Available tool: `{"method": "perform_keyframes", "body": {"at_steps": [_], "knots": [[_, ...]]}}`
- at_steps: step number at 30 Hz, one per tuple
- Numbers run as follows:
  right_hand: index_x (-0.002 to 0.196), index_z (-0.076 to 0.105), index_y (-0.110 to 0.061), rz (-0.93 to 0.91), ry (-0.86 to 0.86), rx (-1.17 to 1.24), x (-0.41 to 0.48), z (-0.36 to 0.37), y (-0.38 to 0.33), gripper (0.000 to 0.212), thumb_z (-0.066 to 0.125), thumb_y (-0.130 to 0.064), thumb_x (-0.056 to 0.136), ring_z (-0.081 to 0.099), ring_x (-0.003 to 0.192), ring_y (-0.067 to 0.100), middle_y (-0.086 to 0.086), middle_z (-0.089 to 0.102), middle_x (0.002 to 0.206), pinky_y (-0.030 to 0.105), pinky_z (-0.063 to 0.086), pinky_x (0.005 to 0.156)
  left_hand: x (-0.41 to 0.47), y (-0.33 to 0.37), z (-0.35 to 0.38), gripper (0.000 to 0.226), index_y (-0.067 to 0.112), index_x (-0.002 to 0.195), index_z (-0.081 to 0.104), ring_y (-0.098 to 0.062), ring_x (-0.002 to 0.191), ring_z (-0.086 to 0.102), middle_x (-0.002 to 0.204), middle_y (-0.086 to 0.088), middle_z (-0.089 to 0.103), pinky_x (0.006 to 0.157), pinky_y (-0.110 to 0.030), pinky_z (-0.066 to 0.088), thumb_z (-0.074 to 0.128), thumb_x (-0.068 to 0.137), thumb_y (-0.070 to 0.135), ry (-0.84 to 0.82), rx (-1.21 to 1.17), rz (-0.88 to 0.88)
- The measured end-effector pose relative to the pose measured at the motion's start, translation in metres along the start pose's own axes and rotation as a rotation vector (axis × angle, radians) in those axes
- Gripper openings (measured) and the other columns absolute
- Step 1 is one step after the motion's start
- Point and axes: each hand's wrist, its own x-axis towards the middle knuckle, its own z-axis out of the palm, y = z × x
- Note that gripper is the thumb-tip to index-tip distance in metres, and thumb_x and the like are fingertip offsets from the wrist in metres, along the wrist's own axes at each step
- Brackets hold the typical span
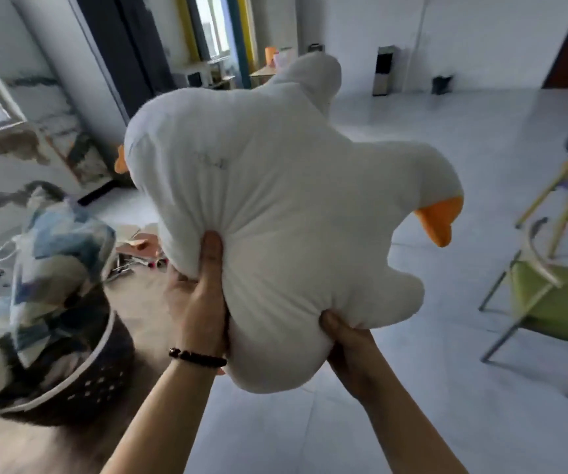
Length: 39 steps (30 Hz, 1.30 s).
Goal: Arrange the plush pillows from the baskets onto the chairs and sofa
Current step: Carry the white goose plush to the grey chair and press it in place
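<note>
Left hand (197, 302) and right hand (347, 347) are clamped on the goose pillow (275, 200). Carrying is judged underway; placement on the green chair (556, 302) at right is required.

The floor (464, 124) carried a rug (146, 302) under a basket (101, 381), a green chair (549, 302) at right and a far bin (442, 84).

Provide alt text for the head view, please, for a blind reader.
Left hand and right hand grip a white goose pillow by its lower edge. A basket holding a patterned pillow sits left; a green chair stands right.
</note>
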Motion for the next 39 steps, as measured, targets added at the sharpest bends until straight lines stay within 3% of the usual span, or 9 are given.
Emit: {"method": "perform_keyframes", "body": {"at_steps": [5, 8, 10, 13, 20, 30, 35, 37, 39], "knots": [[0.126, 0.066, -0.018, -0.087, 0.163, -0.106, 0.049, -0.104, -0.085, 0.093, 0.103, -0.040, 0.043, 0.070, 0.116, 0.018, 0.002, 0.074, 0.125, 0.026, 0.058, 0.088, 0.006, -0.070, 0.146, 0.035, 0.024, 0.118, 0.070, -0.020, 0.117, 0.068, 0.121, 0.001, 0.074, 0.103, -0.045, 0.052, 0.063, 0.094, 0.048, -0.278, -0.093, -0.142], [0.118, 0.072, -0.022, -0.145, 0.287, -0.149, 0.072, -0.163, -0.131, 0.071, 0.096, -0.031, 0.052, 0.070, 0.117, 0.019, 0.000, 0.075, 0.123, 0.029, 0.055, 0.093, 0.006, -0.107, 0.227, 0.059, 0.021, 0.133, 0.064, -0.024, 0.125, 0.064, 0.132, -0.002, 0.069, 0.110, -0.055, 0.045, 0.063, 0.091, 0.061, -0.414, -0.086, -0.233], [0.118, 0.072, -0.021, -0.183, 0.353, -0.133, 0.088, -0.199, -0.155, 0.079, 0.102, -0.036, 0.046, 0.069, 0.118, 0.019, 0.002, 0.075, 0.124, 0.030, 0.055, 0.095, 0.006, -0.127, 0.278, 0.071, 0.023, 0.141, 0.057, -0.021, 0.127, 0.062, 0.137, 0.000, 0.066, 0.110, -0.053, 0.045, 0.060, 0.087, 0.069, -0.528, -0.076, -0.269], [0.121, 0.071, -0.019, -0.235, 0.426, -0.116, 0.125, -0.248, -0.179, 0.088, 0.103, -0.041, 0.042, 0.069, 0.119, 0.021, 0.005, 0.073, 0.127, 0.033, 0.056, 0.098, 0.013, -0.162, 0.352, 0.069, 0.029, 0.145, 0.052, -0.017, 0.129, 0.060, 0.140, 0.005, 0.064, 0.111, -0.050, 0.044, 0.054, 0.090, 0.070, -0.680, -0.048, -0.309], [0.114, 0.073, -0.025, -0.329, 0.690, -0.283, 0.267, -0.343, -0.246, 0.082, 0.101, -0.049, 0.040, 0.070, 0.114, 0.010, -0.009, 0.076, 0.118, 0.041, 0.050, 0.106, 0.083, -0.256, 0.531, 0.063, 0.035, 0.136, 0.061, -0.009, 0.120, 0.065, 0.128, 0.013, 0.070, 0.108, -0.043, 0.047, 0.050, 0.088, 0.074, -0.806, 0.003, -0.518], [0.127, 0.067, -0.024, -0.529, 0.978, -0.226, 0.436, -0.479, -0.398, 0.089, 0.100, -0.046, 0.047, 0.066, 0.122, 0.014, -0.006, 0.073, 0.127, 0.046, 0.045, 0.112, 0.155, -0.326, 0.844, 0.050, 0.028, 0.119, 0.071, -0.005, 0.104, 0.071, 0.110, 0.014, 0.077, 0.078, -0.027, 0.052, 0.046, 0.096, 0.065, -1.138, 0.161, -0.609], [0.124, 0.066, -0.028, -0.547, 1.105, -0.193, 0.505, -0.582, -0.441, 0.080, 0.096, -0.037, 0.051, 0.069, 0.114, 0.006, -0.013, 0.074, 0.121, 0.033, 0.051, 0.103, 0.135, -0.406, 0.991, 0.058, 0.022, 0.127, 0.068, -0.012, 0.112, 0.069, 0.117, 0.008, 0.076, 0.104, -0.040, 0.051, 0.052, 0.093, 0.066, -1.199, 0.203, -0.606], [0.120, 0.068, -0.027, -0.526, 1.132, -0.169, 0.542, -0.637, -0.464, 0.074, 0.101, -0.033, 0.054, 0.070, 0.109, 0.003, -0.015, 0.076, 0.115, 0.033, 0.052, 0.103, 0.133, -0.438, 1.054, 0.061, 0.017, 0.128, 0.067, -0.016, 0.112, 0.068, 0.118, 0.004, 0.075, 0.105, -0.043, 0.051, 0.052, 0.094, 0.065, -1.208, 0.245, -0.606], [0.121, 0.067, -0.029, -0.494, 1.147, -0.159, 0.582, -0.683, -0.503, 0.082, 0.102, -0.042, 0.047, 0.069, 0.112, 0.006, -0.017, 0.075, 0.116, 0.038, 0.050, 0.107, 0.139, -0.461, 1.119, 0.062, 0.015, 0.130, 0.066, -0.018, 0.113, 0.067, 0.120, 0.002, 0.074, 0.106, -0.045, 0.050, 0.052, 0.095, 0.064, -1.204, 0.279, -0.614]]}}
